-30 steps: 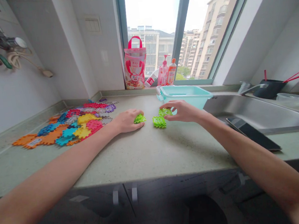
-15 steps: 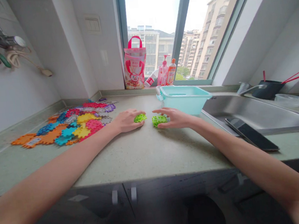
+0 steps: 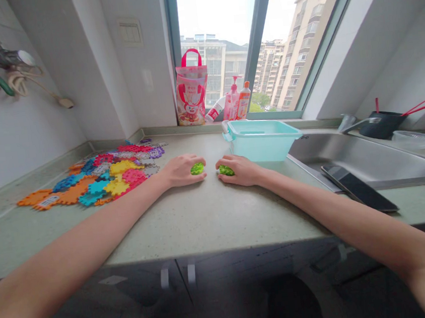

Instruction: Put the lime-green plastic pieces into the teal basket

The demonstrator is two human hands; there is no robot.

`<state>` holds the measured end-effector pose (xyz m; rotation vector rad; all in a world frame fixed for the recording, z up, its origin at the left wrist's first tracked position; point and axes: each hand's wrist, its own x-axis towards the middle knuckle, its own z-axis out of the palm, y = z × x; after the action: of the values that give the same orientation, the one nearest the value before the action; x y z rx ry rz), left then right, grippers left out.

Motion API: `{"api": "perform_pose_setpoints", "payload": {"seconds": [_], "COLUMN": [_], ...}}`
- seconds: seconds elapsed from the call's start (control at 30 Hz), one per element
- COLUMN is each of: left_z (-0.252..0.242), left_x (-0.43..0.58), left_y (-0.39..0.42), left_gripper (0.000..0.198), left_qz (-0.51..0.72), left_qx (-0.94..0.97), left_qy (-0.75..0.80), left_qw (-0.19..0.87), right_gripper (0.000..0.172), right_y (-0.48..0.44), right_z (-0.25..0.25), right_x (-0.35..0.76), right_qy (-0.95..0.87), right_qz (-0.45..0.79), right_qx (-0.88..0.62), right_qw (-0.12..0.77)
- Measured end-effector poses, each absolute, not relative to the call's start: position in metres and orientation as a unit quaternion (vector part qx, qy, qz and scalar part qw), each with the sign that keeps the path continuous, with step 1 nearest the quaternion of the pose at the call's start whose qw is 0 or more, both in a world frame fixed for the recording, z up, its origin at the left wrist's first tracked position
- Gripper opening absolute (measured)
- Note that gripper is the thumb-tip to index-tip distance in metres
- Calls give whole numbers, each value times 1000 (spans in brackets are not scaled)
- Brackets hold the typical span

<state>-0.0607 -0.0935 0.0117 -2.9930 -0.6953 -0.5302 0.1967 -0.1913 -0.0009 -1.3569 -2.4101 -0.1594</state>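
Only one view, from the head, looking down along both forearms onto a pale green counter [image 3: 203,215].

Hard to make out: both green pieces, mostly covered by curled fingers, so neither their shape nor their full number can be told. Cut off at the left edge: dark utensils hanging on the wall. Far right, blurred: a dark pot with red chopsticks [image 3: 419,106] sticking out.

Left hand [image 3: 181,171] resting on the counter near the middle, fingers curled round a green toy piece [image 3: 197,168] that peeps out at the fingertips; closed on it, knuckles up. Right hand [image 3: 238,170] just to the right, close to the left hand but apart from it, folded tightly over a second green piece [image 3: 226,170], with only a sliver of it showing at the thumb side. Both pieces low, at or just above the counter surface; contact with it not clear.

Far left on the counter: a spread of colourful interlocking tiles [image 3: 96,178]. Just beyond the right hand: a turquoise plastic tub [image 3: 261,140]. Right of that: a steel sink [image 3: 364,158], with a dark phone [image 3: 358,188] lying on its near rim. On the windowsill: a pink bag [image 3: 191,91] and bottles [image 3: 235,101].
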Motion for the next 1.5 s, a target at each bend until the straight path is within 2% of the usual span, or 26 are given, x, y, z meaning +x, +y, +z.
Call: {"api": "perform_pose_setpoints", "payload": {"seconds": [0.1,0.23,0.4,0.67,0.9,1.1,1.27,1.4,1.5], "left_z": [11,11,10,11,11,9,8,6,5], "left_x": [-61,-62,-61,-62,-63,-66,-66,-65,-65], "left_y": [-92,-93,-96,-96,-98,-100,-98,-95,-94], "left_gripper": [44,37,35,38,37,29,33,37,35], "left_qz": [-173,-185,-182,-171,-186,-225,-247,-257,-270], "left_qx": [-960,-957,-957,-957,-951,-950,-947,-946,-941], "left_qy": [-220,-220,-222,-230,-240,-206,-200,-200,-203], "left_qw": [26,36,48,48,59,59,35,3,-8], "right_gripper": [25,24,27,31,33,36,43,41,40], "right_y": [-192,-196,-206,-199,-193,-198,-195,-196,-199], "right_z": [0,9,29,13,-5,-5,-8,-9,1], "right_x": [195,197,205,217,202,196,194,191,192], "right_qy": [-857,-874,-849,-865,-821,-821,-817,-823,-846], "right_qz": [-75,-99,-134,-62,-54,-82,-64,-62,-106], "right_qx": [-476,-439,-448,-473,-527,-505,-490,-482,-445], "right_qw": [182,185,248,158,212,252,297,294,274]}}
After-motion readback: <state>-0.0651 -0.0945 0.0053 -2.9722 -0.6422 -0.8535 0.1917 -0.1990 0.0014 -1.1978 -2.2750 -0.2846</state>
